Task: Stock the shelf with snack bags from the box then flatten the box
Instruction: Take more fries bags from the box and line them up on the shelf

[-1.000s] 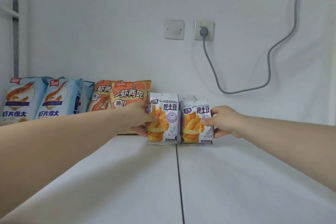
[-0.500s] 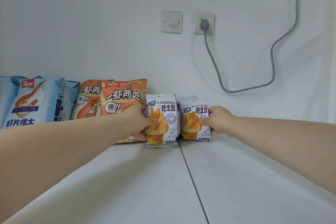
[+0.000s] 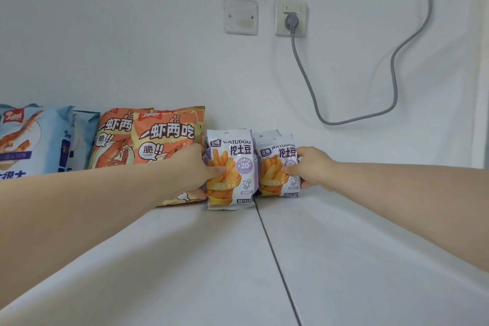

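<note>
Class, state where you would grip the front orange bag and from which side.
Probably pinch the top seam of the front orange bag from above: it stands upright, a twin bag crowds its left, a fries bag and the left hand its right.

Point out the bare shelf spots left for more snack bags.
Bare: the shelf right of the right fries bag, under the cable, and its whole front half. Crowded: back left, blue bags, orange bags, left fries bag.
</note>
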